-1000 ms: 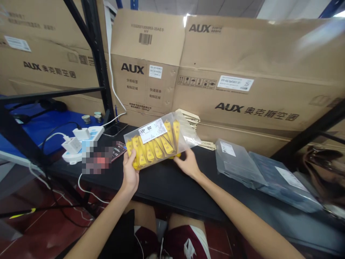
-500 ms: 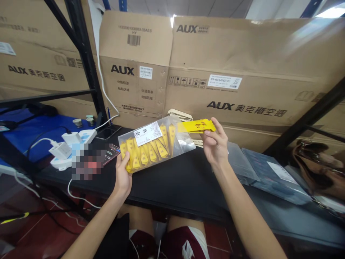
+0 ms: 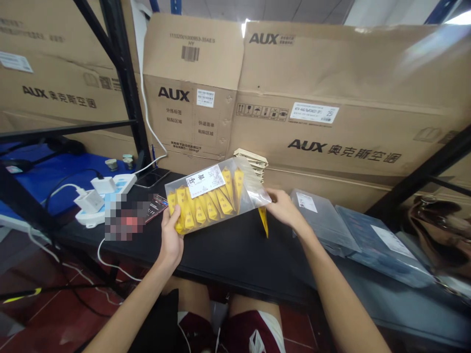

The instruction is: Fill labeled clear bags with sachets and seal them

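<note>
Past my left hand (image 3: 171, 238), the carton's middle panel (image 3: 187, 110) reads AUX, with 分拣标签, 快递面单 and 粘贴区域 beneath, HY above. Beyond my right hand (image 3: 282, 208), the wide panel (image 3: 349, 88) shows AUX twice, 奥克斯空调, handling signs (image 3: 262, 112) and a white label (image 3: 314, 113) marked 25. Farther left of my hands, another carton (image 3: 59, 95) says AUX 奥克斯空调. Between my hands, the bag's sticker (image 3: 206, 182) carries big black characters (tilted, and I can't make them out).
</note>
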{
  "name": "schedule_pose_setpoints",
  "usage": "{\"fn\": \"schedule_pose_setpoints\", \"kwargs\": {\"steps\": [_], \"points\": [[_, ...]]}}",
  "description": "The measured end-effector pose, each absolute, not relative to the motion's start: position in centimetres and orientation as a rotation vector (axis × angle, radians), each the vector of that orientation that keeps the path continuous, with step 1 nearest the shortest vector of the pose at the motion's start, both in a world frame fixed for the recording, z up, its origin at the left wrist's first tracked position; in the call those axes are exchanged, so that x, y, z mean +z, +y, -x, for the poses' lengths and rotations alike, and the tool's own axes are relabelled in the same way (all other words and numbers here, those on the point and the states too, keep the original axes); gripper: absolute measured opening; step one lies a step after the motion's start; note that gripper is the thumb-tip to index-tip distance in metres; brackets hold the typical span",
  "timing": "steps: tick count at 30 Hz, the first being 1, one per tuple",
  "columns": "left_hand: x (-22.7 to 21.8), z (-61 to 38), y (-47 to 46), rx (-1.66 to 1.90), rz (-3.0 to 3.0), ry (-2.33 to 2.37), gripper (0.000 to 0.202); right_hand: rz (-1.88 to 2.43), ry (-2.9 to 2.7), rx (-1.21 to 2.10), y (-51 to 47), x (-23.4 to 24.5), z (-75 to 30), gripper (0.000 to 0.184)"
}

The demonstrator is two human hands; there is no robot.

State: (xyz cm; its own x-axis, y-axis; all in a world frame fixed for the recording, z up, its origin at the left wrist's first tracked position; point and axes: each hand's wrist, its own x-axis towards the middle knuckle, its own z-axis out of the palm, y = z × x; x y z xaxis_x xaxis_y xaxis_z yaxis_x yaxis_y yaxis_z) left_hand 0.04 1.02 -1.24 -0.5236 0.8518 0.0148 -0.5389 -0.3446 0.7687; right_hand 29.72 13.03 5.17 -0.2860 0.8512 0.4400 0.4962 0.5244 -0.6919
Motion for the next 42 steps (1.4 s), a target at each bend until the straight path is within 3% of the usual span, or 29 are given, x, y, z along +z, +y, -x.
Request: {"fn": "schedule_pose_setpoints", "kwargs": {"steps": [2,6,11,21,23,29,42], "points": [[-1.4,0.0,1.0,1.959,-0.537,0.919,0.042,1.115,-2.085,0.513,12.9,4.5,-29.3,0.011],[-1.5,0.1,1.1,1.944,-0.546,0.919,0.043,0.927,-1.970,0.444,12.3,4.8,-28.3,0.030],[-1.4,0.0,1.1,1.905,-0.591,0.946,0.046,0.640,-1.661,0.675,10.9,7.0,-27.5,0.024],[-0.9,-0.1,0.8,1.853,-0.655,0.967,0.047,0.634,-1.692,0.960,10.0,7.7,-27.2,0.086],[-0.9,-0.1,0.8,1.844,-0.657,0.971,0.052,0.625,-1.740,0.962,10.1,7.7,-27.5,0.103],[-1.1,-0.2,0.9,1.813,-0.689,1.007,0.057,0.604,-1.961,0.835,9.9,7.6,-28.0,0.127],[-1.1,-0.1,0.9,1.764,-0.728,1.030,0.058,0.586,-2.112,0.852,9.5,8.2,-28.5,0.144]]}}
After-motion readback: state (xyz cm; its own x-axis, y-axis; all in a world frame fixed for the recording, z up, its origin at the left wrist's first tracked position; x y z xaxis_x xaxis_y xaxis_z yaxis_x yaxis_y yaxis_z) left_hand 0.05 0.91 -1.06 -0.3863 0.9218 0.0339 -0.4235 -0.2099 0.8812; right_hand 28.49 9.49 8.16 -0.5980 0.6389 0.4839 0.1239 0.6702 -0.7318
